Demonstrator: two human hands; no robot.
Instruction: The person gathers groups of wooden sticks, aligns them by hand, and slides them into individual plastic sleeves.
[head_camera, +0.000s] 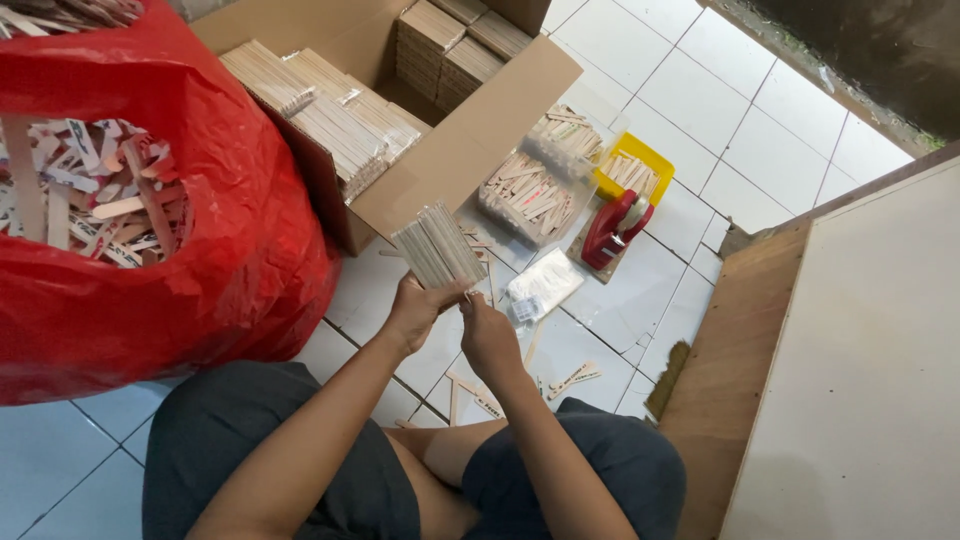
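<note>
Wooden sticks (437, 245), a neat flat bundle of them, are held up over the white tiled floor (690, 100), just in front of the open cardboard box (470, 140). The left hand (415, 310) grips the bundle from below, fingers curled snugly round its lower end. The right hand (487, 335) sits just beside it, fingertips pinched narrow at the bundle's bottom corner; can't really tell if it's holding anything small there.

Around them: a big red plastic bag (230, 250) stuffed with loose sticks on the left, and more tidy stacks packed inside the box. Past the bundle are clear bags of sticks (527, 195), a yellow tray (640, 160) and a red tape dispenser (615, 228). A small packet of clear plastic (545, 285) lies near the right hand, and a few stray sticks (572, 380) are on the tiles by the person's knees.
</note>
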